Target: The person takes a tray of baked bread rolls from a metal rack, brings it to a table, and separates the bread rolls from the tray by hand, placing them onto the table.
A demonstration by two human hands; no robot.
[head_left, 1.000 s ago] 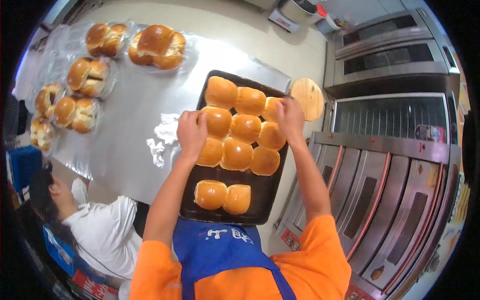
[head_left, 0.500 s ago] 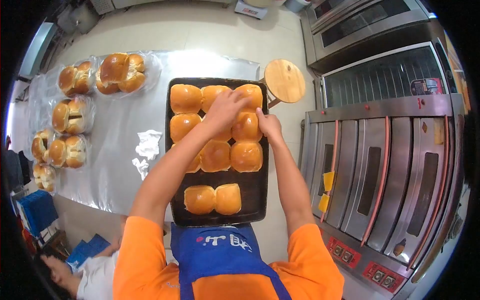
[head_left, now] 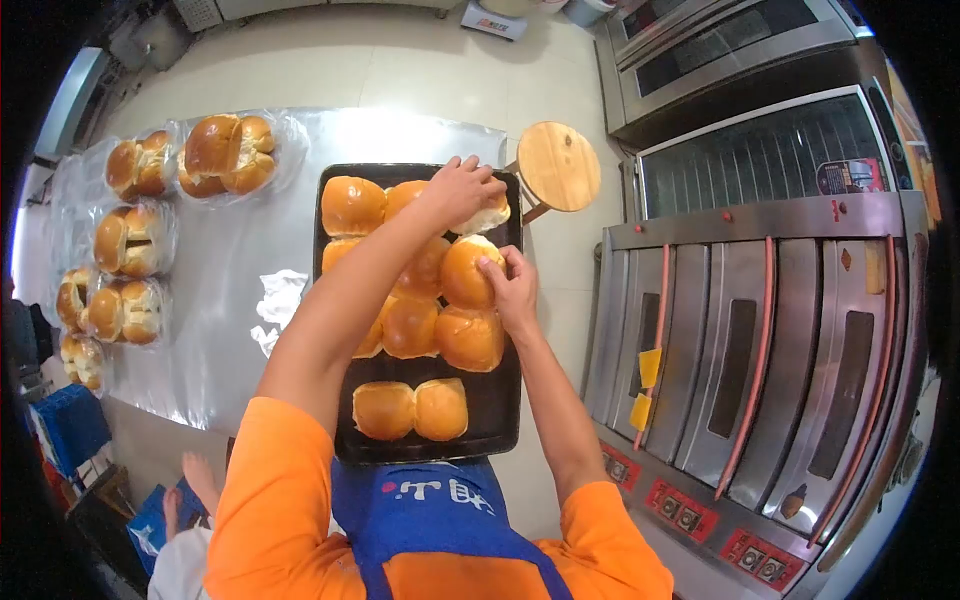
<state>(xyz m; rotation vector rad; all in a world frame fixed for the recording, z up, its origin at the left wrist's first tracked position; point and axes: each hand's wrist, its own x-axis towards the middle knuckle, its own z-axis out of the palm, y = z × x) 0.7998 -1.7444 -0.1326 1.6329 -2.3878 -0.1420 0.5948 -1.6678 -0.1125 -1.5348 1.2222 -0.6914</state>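
Note:
A dark baking tray holds rows of glossy golden buns, with a separate pair of buns near its close edge. My left hand curls over the far right corner bun, whose pale side shows; its fingertips are partly hidden. Just nearer, my right hand grips the right-hand bun, thumb on top and fingers along its outer side. A pale torn edge and a gap show between these two buns. The bun below sits slightly askew.
Left on the metal table lie several bagged buns and crumpled white gloves or tissue. A wooden stool stands beyond the tray, ovens line the right. Another person's arm shows at lower left.
The corner bun has come apart from the bun nearer me, exposing pale sides. My right hand has moved from the tray's right rim area onto the nearer bun, which has shifted towards me.

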